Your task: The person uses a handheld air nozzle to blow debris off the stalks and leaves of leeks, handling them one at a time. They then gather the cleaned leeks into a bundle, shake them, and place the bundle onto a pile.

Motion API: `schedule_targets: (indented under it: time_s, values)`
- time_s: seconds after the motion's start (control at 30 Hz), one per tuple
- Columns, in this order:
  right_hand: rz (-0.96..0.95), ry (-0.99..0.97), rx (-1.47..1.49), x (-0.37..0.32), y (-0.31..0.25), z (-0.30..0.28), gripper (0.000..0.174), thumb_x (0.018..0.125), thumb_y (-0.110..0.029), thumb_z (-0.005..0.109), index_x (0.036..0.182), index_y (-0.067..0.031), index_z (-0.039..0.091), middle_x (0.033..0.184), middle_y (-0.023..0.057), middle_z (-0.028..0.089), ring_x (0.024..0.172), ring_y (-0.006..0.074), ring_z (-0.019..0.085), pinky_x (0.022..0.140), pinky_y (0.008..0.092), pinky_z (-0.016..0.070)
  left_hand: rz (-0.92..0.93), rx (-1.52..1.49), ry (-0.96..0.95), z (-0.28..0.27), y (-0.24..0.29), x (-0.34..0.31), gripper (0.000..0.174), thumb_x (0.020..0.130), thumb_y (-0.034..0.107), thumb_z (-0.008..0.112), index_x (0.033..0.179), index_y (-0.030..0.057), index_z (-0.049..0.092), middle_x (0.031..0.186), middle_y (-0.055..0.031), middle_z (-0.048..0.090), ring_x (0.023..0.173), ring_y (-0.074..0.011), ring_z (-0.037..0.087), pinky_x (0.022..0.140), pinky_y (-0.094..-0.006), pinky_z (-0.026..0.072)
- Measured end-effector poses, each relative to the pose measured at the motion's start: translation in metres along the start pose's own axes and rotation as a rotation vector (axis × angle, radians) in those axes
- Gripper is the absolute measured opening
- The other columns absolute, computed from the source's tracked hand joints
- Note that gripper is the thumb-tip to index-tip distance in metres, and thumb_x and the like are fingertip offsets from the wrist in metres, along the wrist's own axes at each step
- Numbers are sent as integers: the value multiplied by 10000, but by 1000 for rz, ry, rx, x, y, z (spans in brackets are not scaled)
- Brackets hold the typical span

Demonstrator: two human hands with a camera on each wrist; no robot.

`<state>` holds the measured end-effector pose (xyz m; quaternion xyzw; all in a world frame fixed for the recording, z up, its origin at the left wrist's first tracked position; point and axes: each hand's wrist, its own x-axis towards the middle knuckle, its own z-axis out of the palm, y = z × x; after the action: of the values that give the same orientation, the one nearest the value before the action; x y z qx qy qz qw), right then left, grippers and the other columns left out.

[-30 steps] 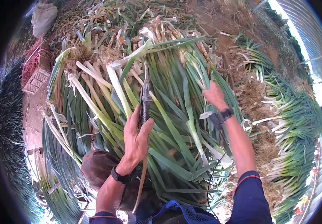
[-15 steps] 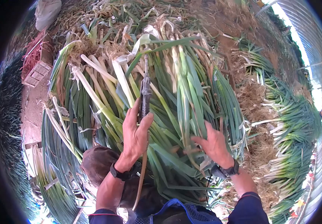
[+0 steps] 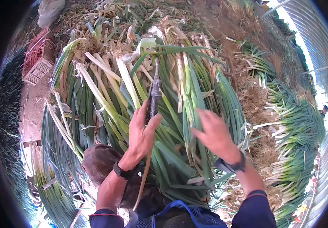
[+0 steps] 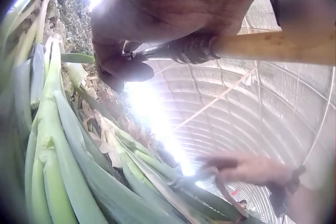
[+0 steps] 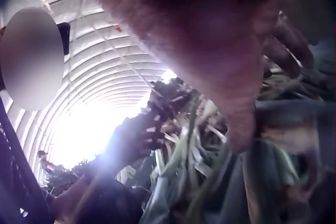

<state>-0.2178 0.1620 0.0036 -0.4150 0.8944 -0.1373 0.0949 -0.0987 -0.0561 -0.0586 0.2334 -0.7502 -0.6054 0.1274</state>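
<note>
My left hand (image 3: 143,131) grips a dark, tape-wrapped hose nozzle (image 3: 154,93) with a thin metal tip; its tan hose (image 3: 143,180) runs back towards the body. In the left wrist view the fingers curl around the nozzle beside the hose (image 4: 262,45). My right hand (image 3: 217,135), blurred, is over the leaves at the right of the pile, fingers extended and thumb apart. Just beyond it lie green onions (image 3: 186,85), white ends away from me. In the right wrist view the thumb (image 5: 241,129) points down in front of green leaves.
A large pile of green onions (image 3: 84,91) covers the work area, roots at the far side. More green onions (image 3: 297,133) lie in a long row on the right. A white crate (image 3: 38,71) stands at left. A brown cloth-covered shape (image 3: 99,163) sits beside the left wrist.
My right hand has come back from the far right stalks, first towards the body, then slightly forward and left. Green onions at the centre right have shifted. The left hand keeps its grip on the nozzle.
</note>
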Motion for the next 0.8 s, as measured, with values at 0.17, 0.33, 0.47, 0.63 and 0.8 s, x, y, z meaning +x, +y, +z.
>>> schedule_targets:
  time_s: [0.17,0.33,0.47,0.63,0.8]
  values:
    - [24,-96,-349,81,40,97,811,869,-362,776,1441,96,430,1231,251,627,1140,411,627,970,462,516,-13,114,-49,4,3,-3,713,940,353,610,1485,-72,436,1137,-250,578,1061,-402,588,954,-456,454]
    - [356,-170,-405,71,88,97,832,825,-400,737,1428,90,439,1201,260,645,1077,378,671,919,483,540,-22,121,-73,0,9,-10,703,925,354,599,1461,-82,466,1152,-257,598,1091,-381,590,992,-426,446]
    - [282,-111,-329,65,88,84,902,768,-370,771,1433,120,408,977,248,720,907,400,726,782,495,576,-34,102,-107,7,7,-19,674,933,340,603,1451,-74,478,1098,-266,612,1056,-396,608,964,-429,464]
    - [332,-107,-219,46,53,56,897,771,-371,831,1406,83,390,847,265,718,820,454,714,738,540,562,-14,51,-313,28,12,-56,652,949,333,609,1459,-48,465,1015,-252,581,958,-402,591,878,-457,471]
    - [411,-159,-192,34,44,52,1076,780,-442,838,1516,79,251,927,271,723,832,439,720,728,534,560,-66,39,-437,32,17,-76,665,961,345,598,1479,-40,437,998,-238,548,939,-413,561,856,-467,458]
